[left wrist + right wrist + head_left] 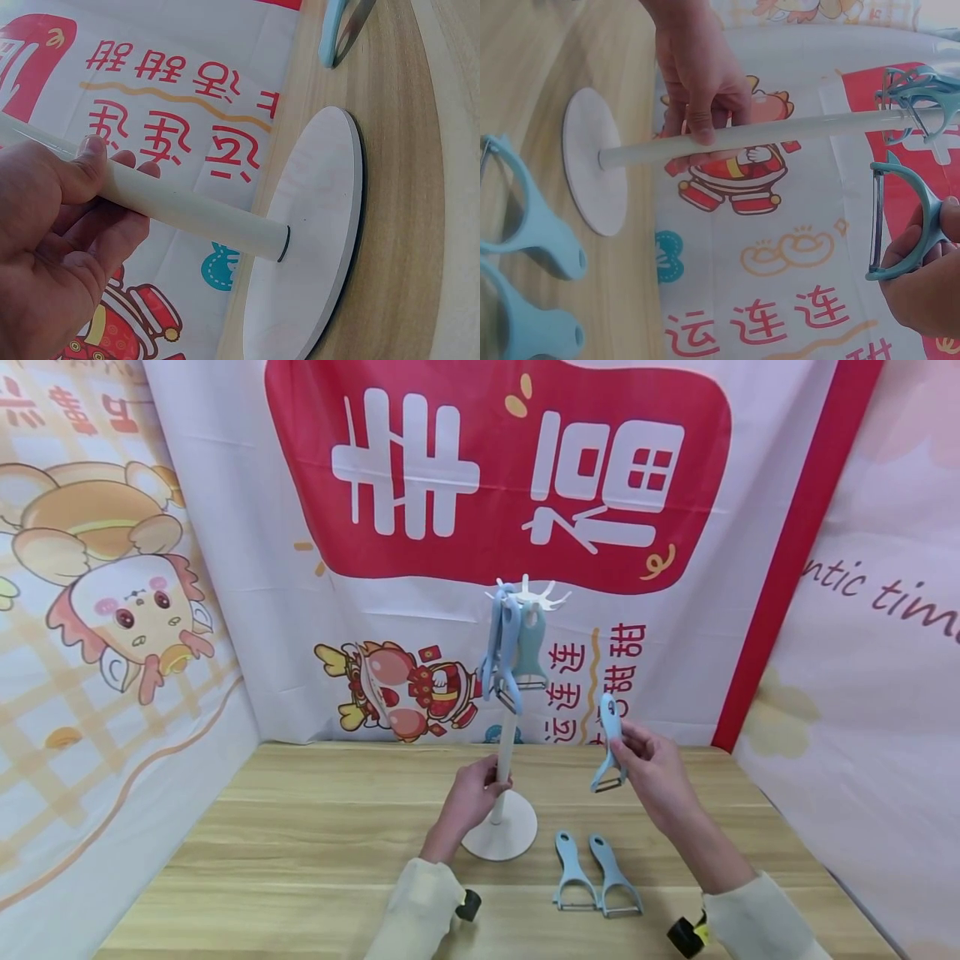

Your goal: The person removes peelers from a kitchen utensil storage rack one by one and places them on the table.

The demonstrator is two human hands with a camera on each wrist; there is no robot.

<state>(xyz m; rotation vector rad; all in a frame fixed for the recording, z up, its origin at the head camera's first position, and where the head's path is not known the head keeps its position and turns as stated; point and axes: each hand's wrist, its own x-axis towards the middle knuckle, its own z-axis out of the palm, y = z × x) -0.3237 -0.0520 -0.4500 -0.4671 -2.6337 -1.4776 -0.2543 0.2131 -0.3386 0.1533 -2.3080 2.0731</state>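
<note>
While the left hand (471,793) grips the white stand (507,739) mid-frame, the right hand (654,770) pinches a peeler (611,720). Two flat peelers (569,860) lie lower right.

Held peeler (611,717) is light blue; stand (504,762) is plain white. Tabletop (315,827) shows yellow-brown wood grain, sleeves (422,902) are cream. Rear cloth (495,552) is white with bold red print, left cloth (37,693) white with pale orange check.

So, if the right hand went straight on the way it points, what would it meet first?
Probably the hanging peelers on the white stand, ahead and left of the right hand; depth is unclear, so it might instead reach the printed cloth behind.
</note>
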